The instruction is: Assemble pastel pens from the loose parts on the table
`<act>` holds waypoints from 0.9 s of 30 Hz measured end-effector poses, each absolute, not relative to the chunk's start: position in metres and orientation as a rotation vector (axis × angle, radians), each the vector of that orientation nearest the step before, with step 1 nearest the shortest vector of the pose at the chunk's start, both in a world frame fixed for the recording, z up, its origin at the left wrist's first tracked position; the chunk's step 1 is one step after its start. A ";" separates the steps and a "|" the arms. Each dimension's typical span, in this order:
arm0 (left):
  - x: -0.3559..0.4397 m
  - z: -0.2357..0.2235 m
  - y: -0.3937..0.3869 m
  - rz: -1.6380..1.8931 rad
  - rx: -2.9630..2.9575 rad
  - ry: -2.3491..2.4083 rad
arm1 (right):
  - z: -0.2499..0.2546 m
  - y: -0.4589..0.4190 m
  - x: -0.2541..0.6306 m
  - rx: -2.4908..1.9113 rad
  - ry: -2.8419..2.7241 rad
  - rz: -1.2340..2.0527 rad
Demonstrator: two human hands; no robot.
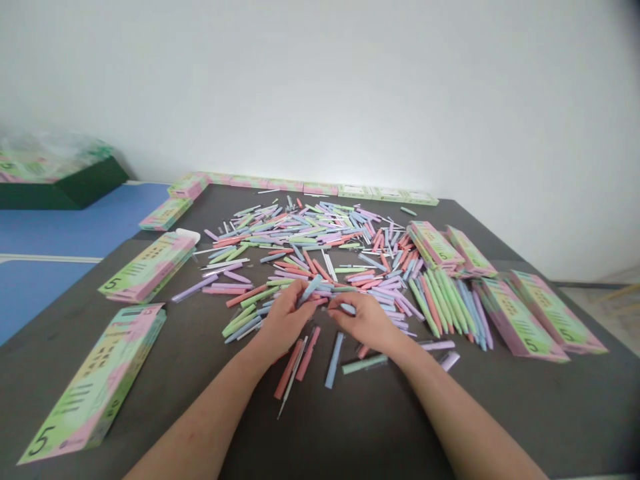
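My left hand is closed on a light blue pen barrel, which points up and away between thumb and fingers. Just to its right, my right hand pinches a small blue pen piece. The fingertips of both hands are close together at the near edge of a big heap of pastel pen parts. Below the hands lie loose red barrels, a thin white refill, a blue barrel and a green piece.
Assembled-looking pens lie in a row at the right, beside printed pen boxes. More boxes stand along the left side, and a line of boxes edges the back. A dark green bin sits on a blue table.
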State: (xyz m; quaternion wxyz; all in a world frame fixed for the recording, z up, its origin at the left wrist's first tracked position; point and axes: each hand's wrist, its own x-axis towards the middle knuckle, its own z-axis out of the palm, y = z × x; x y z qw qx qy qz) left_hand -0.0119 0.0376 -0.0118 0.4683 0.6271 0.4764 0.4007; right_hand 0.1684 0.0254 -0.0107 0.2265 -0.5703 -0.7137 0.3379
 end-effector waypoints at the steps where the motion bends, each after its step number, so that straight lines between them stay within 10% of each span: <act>1: -0.011 -0.011 0.036 0.978 1.522 1.123 | -0.008 0.023 0.169 -1.556 -1.806 1.068; 8: -0.002 -0.008 0.023 1.016 1.418 0.940 | 0.003 0.014 0.175 -1.348 -1.282 1.521; 27: 0.000 -0.010 0.017 0.831 1.311 0.813 | 0.009 0.015 0.170 -1.132 -1.207 1.213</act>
